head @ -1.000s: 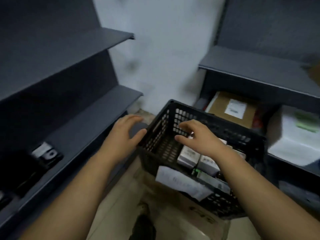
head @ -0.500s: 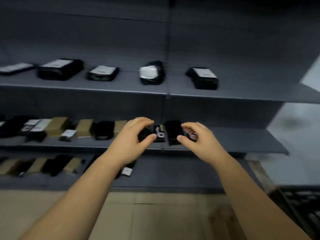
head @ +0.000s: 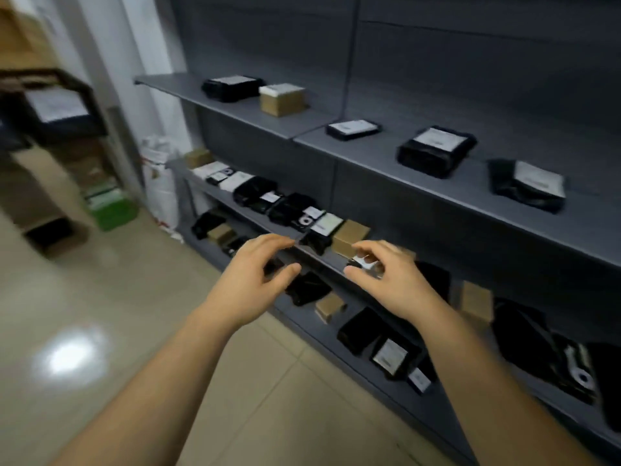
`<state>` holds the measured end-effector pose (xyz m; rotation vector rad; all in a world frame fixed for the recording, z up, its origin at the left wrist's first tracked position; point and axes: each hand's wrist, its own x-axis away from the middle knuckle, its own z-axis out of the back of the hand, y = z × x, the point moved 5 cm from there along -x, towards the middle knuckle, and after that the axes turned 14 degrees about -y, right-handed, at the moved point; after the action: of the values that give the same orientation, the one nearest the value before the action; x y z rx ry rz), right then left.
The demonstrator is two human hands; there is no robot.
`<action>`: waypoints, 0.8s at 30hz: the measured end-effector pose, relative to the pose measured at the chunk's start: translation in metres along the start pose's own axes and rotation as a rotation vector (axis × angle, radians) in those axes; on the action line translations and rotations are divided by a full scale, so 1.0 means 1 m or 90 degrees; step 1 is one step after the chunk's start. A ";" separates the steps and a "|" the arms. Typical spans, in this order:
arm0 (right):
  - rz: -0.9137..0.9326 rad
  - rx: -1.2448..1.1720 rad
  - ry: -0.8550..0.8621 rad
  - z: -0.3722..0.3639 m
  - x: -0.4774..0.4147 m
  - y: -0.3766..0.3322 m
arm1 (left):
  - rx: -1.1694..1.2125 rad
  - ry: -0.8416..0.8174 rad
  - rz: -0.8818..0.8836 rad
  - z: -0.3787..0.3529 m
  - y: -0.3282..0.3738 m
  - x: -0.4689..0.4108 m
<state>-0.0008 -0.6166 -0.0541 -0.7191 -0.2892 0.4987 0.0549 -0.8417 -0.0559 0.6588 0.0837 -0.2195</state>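
Left hand [head: 250, 280] and right hand [head: 391, 280] hover by shelf [head: 319, 258] bearing brown box [head: 349, 237].

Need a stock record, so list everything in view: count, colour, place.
shelving unit: one, dark grey, right wall
top-shelf packets: four, black, white labels
top-shelf box: one, brown
middle-shelf packets: several, black, some labelled
middle-shelf boxes: at least two, brown, one nearest the hands
bottom-shelf packets and boxes: several, black and brown
sack: one, white, shelf end
green box: one, floor, left
floor: beige tiles
left hand: bare, open, before middle shelf
right hand: bare, open, beside it
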 end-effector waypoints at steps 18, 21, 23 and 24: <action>0.343 0.032 -0.293 -0.208 -0.467 -0.266 | -0.076 0.279 0.385 0.271 -0.352 -0.003; 0.369 0.025 -0.328 -0.256 -0.529 -0.301 | -0.063 0.296 0.409 0.302 -0.420 -0.001; 0.370 0.027 -0.333 -0.285 -0.573 -0.319 | -0.061 0.300 0.411 0.325 -0.474 -0.009; 0.363 0.031 -0.330 -0.297 -0.595 -0.325 | -0.057 0.296 0.408 0.336 -0.502 -0.016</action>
<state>-0.2710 -1.3046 -0.0934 -0.6110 -0.5565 1.2369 -0.0731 -1.4309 -0.0888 0.6060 0.3188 0.5562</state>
